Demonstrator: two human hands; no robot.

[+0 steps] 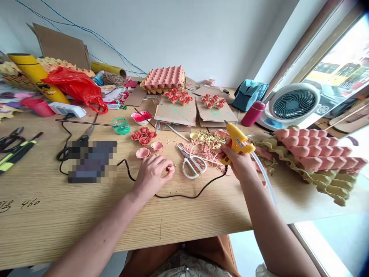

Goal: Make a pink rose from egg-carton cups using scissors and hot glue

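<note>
My right hand [236,161] is wrapped round the handle of a yellow hot glue gun [238,137]. A clear glue stick [263,171] trails from its back, and its nozzle points up and left. My left hand [151,175] is low over the table, thumb and forefinger closed about a small pink egg-carton cup [170,168], mostly hidden by the fingers. Just beyond that hand lie pink cut cups [143,153] and several red-pink carton flowers [144,135]. White-handled scissors [192,163] rest between my hands, blades apart.
Pink and yellowish carton scraps [206,148] lie behind the scissors. The glue gun's black cord [184,196] loops across the table [178,219]. Stacked egg trays [314,154] and a fan [294,102] stand right. Cardboard pieces [175,113] bear red flowers; a paint bowl [141,117] stands beside them.
</note>
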